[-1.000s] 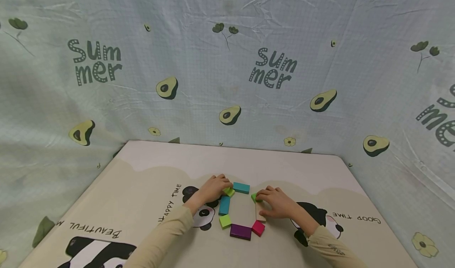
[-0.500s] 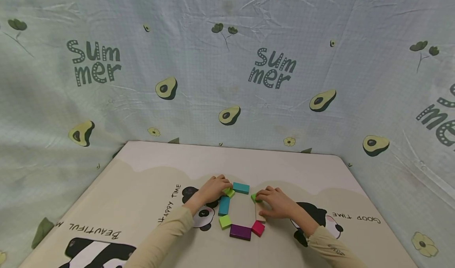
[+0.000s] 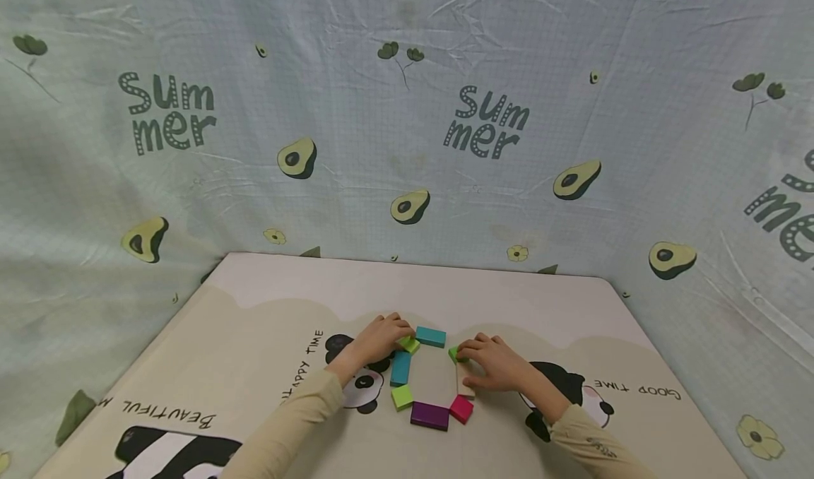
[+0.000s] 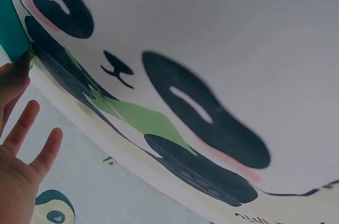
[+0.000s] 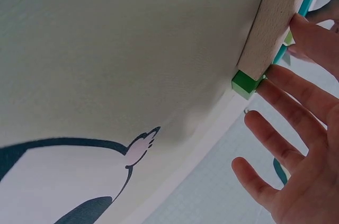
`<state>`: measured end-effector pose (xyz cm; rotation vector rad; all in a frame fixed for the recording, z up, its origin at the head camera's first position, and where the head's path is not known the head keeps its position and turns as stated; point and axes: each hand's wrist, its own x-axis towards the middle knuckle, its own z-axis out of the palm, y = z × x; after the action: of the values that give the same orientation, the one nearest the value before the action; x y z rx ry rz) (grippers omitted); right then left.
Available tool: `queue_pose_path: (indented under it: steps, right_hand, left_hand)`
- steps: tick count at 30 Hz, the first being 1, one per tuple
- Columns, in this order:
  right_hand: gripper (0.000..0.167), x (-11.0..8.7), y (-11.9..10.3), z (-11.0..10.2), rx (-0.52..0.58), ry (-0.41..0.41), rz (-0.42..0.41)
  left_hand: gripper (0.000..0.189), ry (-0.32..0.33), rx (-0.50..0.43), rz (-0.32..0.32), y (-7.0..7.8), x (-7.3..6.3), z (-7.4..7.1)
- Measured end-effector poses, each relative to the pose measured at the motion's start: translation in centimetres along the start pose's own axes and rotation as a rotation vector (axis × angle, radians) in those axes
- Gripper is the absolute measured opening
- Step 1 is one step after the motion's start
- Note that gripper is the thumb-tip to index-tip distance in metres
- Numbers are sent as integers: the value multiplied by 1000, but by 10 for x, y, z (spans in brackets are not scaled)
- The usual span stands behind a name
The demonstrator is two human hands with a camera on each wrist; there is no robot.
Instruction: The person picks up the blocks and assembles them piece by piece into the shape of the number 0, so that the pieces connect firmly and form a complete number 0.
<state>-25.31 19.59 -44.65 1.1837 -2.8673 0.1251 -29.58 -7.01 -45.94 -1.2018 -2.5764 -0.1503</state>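
In the head view, toy blocks form a ring on the table. My left hand [image 3: 380,339] is at the far left corner, thumb and index pinching a lime green block [image 3: 410,344], mostly hidden in the left wrist view; the other fingers stretch out. At the right side, my right hand [image 3: 498,363] touches a green block [image 5: 246,84] with its fingertips. Its thumb rests against a plain wooden block [image 5: 273,23] joined end to end with the green one. A teal block [image 3: 431,336] lies between the hands, and another teal block [image 3: 400,368] beneath the left one.
Closing the ring's near side are a second lime block [image 3: 403,396], a purple block [image 3: 429,416] and a red block [image 3: 461,409]. They lie on a panda-printed table [image 3: 267,366]. A patterned curtain [image 3: 356,111] stands behind the table and along its sides.
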Motion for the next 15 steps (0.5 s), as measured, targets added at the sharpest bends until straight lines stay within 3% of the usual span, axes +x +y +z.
queue_pose_path:
  steps: [15]
  right_hand:
    - [39,0,1,0,1,-21,15]
  left_hand:
    - [24,70,-7,76,2,-16,-15]
